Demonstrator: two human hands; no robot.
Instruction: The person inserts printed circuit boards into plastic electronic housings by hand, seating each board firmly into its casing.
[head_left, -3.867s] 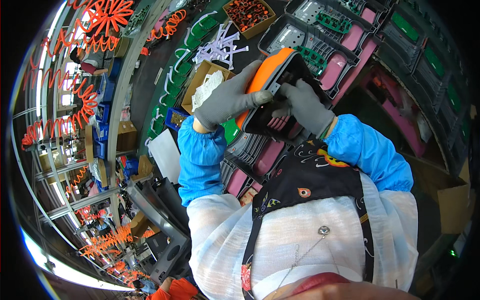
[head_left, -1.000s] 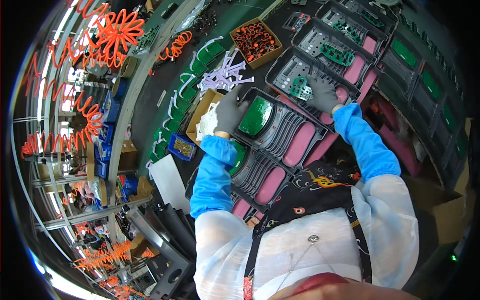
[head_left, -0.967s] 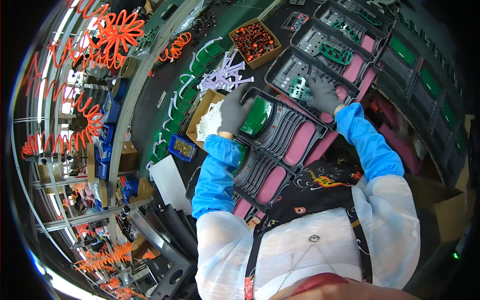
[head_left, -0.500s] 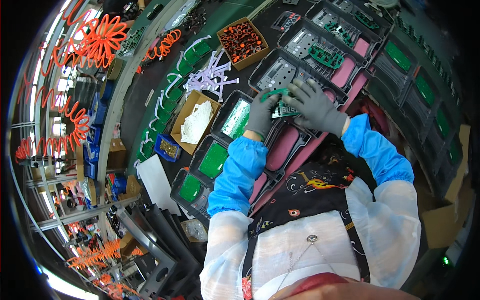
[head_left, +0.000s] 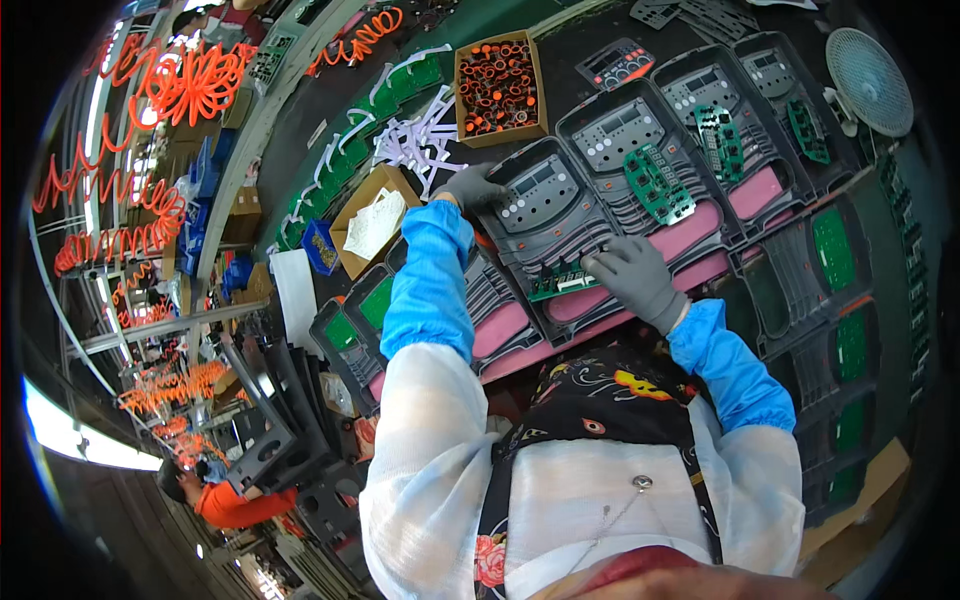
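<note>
My right hand (head_left: 638, 282), in a grey glove, has its fingers closed on the right end of a green circuit board (head_left: 560, 284). The board lies tilted over the lower part of a dark plastic housing (head_left: 545, 222). At that housing's upper left edge, my left hand (head_left: 473, 187), gloved alike, curls its fingers over the rim. Its fingertips are partly lost against the dark plastic. To the right, another circuit board (head_left: 658, 187) with a digit display rests in the neighbouring housing (head_left: 618, 132). Further boards (head_left: 720, 143) lie in the housings beyond.
A carton of black and orange rings (head_left: 497, 88) stands behind, beside white strips (head_left: 420, 135) and a carton of white pieces (head_left: 375, 225). Pink padding (head_left: 690, 230) shows beneath the housings. At the far right are a fan (head_left: 868, 82) and another row of housings (head_left: 790, 250).
The view has shifted. My hands have parted: the left moved from the circuit board to the housing's upper left edge, while the right stays at the board, now lower over the housing.
</note>
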